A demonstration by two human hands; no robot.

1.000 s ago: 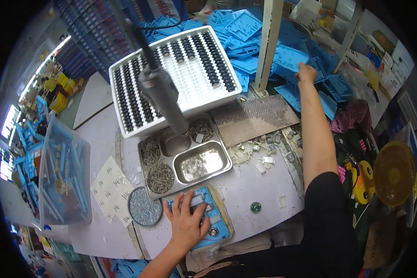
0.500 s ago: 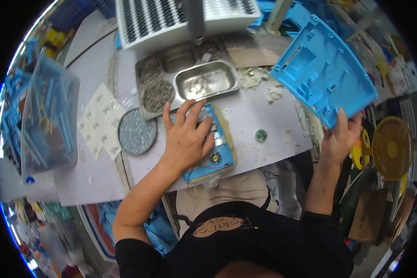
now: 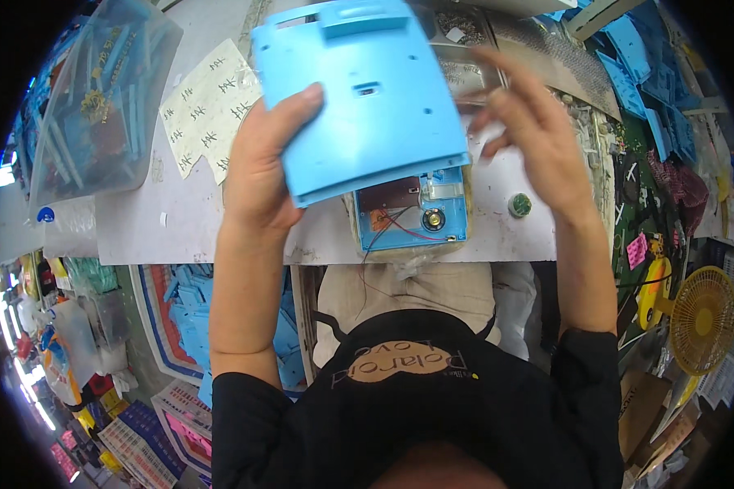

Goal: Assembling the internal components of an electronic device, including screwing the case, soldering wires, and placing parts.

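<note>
My left hand (image 3: 257,159) grips a light blue plastic cover (image 3: 375,134) by its left edge, thumb on its outer face. The cover is raised and tilted above the table. Under it lies an open blue housing (image 3: 404,237), partly hidden; a dark board, loose thin wires and a small round speaker (image 3: 434,218) show inside. The housing rests on a pad. To the right of the cover is my right hand (image 3: 534,134), smeared by motion, its fingers apart with nothing seen in them. It is near a metal tray (image 3: 497,77) that the cover and hand partly hide.
At the left stands a clear plastic bin (image 3: 98,106) of blue parts, beside a patterned paper sheet (image 3: 208,110). A small green round piece (image 3: 519,204) lies right of the housing. More blue parts fill a container (image 3: 192,314) below the table. A yellow fan (image 3: 704,318) stands at right.
The blue cover has moved left from my right hand to my left and been turned over, now above the housing. My left hand has come off the housing. The view has shifted.
</note>
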